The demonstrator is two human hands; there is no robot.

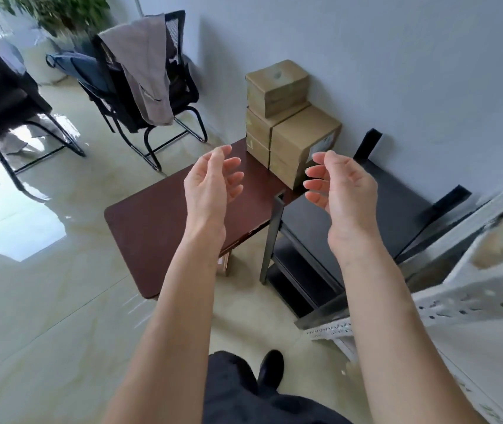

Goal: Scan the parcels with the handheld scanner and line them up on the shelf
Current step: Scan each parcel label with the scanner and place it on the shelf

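A person's left hand (210,182) and right hand (340,182) hang in the air, palms facing, fingers loosely curled and grasping nothing. Beyond them, brown parcels (290,117) sit stacked at the far end of a dark red worktop (158,218), against the wall; the right fingertips hide part of the lowest box, and the labels are too blurred to read. A black shelf (375,215) stands just beside the worktop. 2 black chairs (149,87) stand to the left.
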